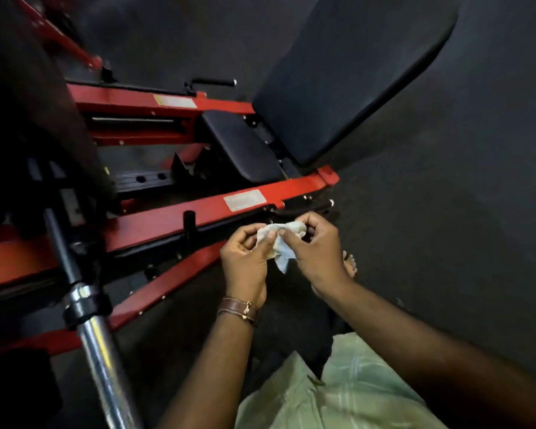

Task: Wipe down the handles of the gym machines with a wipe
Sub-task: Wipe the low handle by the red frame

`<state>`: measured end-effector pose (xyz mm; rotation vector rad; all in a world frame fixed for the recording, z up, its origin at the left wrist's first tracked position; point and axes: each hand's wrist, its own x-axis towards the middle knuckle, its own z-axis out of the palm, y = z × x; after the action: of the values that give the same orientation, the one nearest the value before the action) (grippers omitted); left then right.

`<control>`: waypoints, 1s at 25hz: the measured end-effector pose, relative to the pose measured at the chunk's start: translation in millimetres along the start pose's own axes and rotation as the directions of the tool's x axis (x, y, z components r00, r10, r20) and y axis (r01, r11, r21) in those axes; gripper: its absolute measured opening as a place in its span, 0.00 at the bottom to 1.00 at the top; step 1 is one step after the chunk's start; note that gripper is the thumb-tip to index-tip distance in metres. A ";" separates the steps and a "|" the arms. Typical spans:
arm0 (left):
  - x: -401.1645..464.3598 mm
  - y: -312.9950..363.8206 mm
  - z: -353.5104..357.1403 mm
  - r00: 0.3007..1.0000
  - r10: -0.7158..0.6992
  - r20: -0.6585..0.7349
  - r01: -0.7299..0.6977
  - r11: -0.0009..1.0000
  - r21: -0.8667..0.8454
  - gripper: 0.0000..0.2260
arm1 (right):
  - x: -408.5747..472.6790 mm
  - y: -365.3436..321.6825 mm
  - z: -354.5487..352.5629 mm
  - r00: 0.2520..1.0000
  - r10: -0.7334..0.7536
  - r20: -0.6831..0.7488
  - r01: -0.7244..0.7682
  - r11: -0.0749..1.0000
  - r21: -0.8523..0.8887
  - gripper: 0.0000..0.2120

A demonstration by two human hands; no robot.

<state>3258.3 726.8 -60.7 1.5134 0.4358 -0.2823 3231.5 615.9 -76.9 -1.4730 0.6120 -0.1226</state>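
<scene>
Nearest me, a chrome bar (101, 351) runs up the left side. My left hand (245, 258), with a brown watch strap (238, 311) on its wrist, and my right hand (317, 246) both pinch the crumpled white wipe (280, 239) between them. Just behind my hands lies the near black handle (304, 209) on the red frame rail (180, 216). Beyond it are the black seat pad (245, 147), the back pad (347, 75) and the far handle (212, 83).
</scene>
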 end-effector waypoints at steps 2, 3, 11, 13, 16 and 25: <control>37.8 -11.2 28.8 0.994 -0.037 -0.099 0.040 0.999 0.021 0.06 | 40.6 15.1 -0.9 0.999 0.035 0.001 -0.035 0.999 0.006 0.06; 53.8 -17.4 40.5 0.990 -0.051 -0.132 0.056 0.998 0.031 0.06 | 56.7 23.0 -0.9 0.999 0.048 0.013 -0.048 0.999 0.008 0.06; 187.2 -147.9 75.1 0.899 -0.389 -0.202 0.386 0.921 -0.054 0.07 | 173.6 173.1 16.0 0.977 0.209 -0.043 -0.212 0.972 -0.098 0.12; 220.5 -196.5 74.8 0.868 -0.444 -0.224 0.434 0.896 -0.096 0.07 | 199.2 222.4 26.2 0.963 0.238 -0.130 -0.254 0.959 -0.128 0.10; 279.2 -275.4 69.1 0.810 -0.530 -0.252 0.508 0.848 -0.152 0.08 | 238.2 304.5 50.1 0.968 0.162 -0.192 -0.201 0.957 -0.210 0.06; 372.2 -382.3 53.5 0.787 -0.611 -0.089 0.514 0.728 -0.454 0.15 | 319.2 422.1 99.0 0.918 -0.349 0.187 0.391 0.726 -0.566 0.06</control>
<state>3426.7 688.6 -568.3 0.9634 1.0932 -0.4619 3425.1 615.2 -579.3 -2.2040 0.2905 -0.2033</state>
